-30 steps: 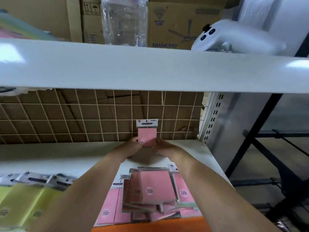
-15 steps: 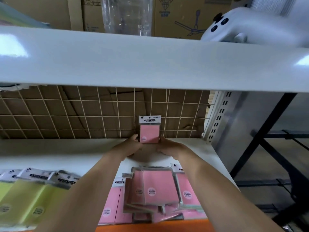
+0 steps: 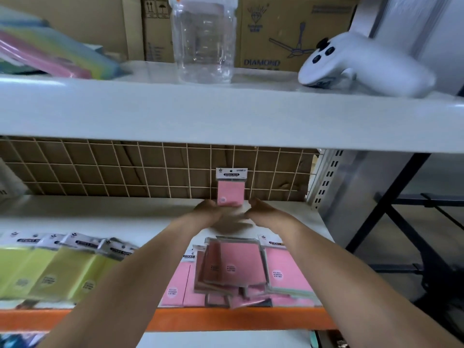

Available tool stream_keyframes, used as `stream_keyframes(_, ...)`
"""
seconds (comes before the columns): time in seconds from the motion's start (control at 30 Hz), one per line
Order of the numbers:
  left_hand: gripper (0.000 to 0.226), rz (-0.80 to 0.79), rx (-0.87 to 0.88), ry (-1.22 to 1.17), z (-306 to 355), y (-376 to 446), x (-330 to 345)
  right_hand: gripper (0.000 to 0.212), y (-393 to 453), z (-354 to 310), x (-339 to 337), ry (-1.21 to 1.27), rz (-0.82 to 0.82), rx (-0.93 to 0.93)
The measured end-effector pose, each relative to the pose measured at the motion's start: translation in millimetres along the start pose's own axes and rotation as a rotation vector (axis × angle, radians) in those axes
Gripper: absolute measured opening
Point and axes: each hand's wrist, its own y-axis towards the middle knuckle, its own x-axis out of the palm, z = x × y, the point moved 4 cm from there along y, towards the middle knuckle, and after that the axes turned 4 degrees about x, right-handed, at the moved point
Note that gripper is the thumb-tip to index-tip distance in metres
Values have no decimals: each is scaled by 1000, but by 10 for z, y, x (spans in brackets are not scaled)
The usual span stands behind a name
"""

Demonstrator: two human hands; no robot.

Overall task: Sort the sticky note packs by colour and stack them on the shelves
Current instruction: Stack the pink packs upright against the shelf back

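Nearest, yellow packs (image 3: 57, 270) and a loose pink pile (image 3: 233, 267) lie along the shelf (image 3: 100, 217) front. Beyond, both hands, left hand (image 3: 208, 209) and right hand (image 3: 263, 212), flank an upright pink pack (image 3: 231, 190) against the wire grid (image 3: 125, 169); whether they grip it, I cannot tell.

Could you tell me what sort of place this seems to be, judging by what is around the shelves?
Probably a shop stockroom or storage room. Cardboard boxes stand behind the upper shelf, many identical retail-wrapped yellow packs and pink packs lie in rows, and the racking has a wire grid back.
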Motion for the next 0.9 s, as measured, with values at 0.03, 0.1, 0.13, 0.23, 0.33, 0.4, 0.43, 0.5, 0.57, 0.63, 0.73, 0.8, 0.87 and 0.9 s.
stream_keyframes(0.03,26,26,-21,42,38,-73,2,58,-75,1,-16,-1,12,-18)
stream_keyframes(0.1,22,76,-32,146,125,-248,0,50,-245,-21,-63,-14,45,-41)
stream_keyframes(0.13,22,91,-32,211,149,-316,-2,41,-331,-52,-83,-24,51,-57)
stream_keyframes(0.23,11,147,-22,333,218,-547,-33,7,-513,-90,-106,-142,57,-83)
stream_keyframes(0.33,10,176,-2,360,253,-824,-70,15,-693,-34,-128,-198,71,-62)
stream_keyframes(0.4,13,166,20,392,243,-1010,-59,24,-827,43,-140,-197,79,-46)
stream_keyframes(0.43,15,154,21,406,211,-1082,-43,28,-881,95,-138,-160,69,-28)
stream_keyframes(0.5,20,135,1,394,139,-1199,-4,31,-970,181,-109,-65,24,18)
stream_keyframes(0.57,26,126,-30,373,109,-1287,31,25,-1001,217,-89,-21,18,43)
stream_keyframes(0.63,26,132,-40,346,115,-1337,59,17,-992,228,-55,29,13,53)
stream_keyframes(0.73,26,132,-22,279,143,-1391,100,14,-1005,205,-1,14,16,90)
stream_keyframes(0.8,25,121,-26,238,148,-1403,145,16,-1054,178,33,-76,15,103)
stream_keyframes(0.87,22,109,-35,200,161,-1414,185,16,-1087,173,45,-104,39,92)
stream_keyframes(0.9,22,108,-36,194,166,-1414,195,17,-1083,178,53,-98,58,80)
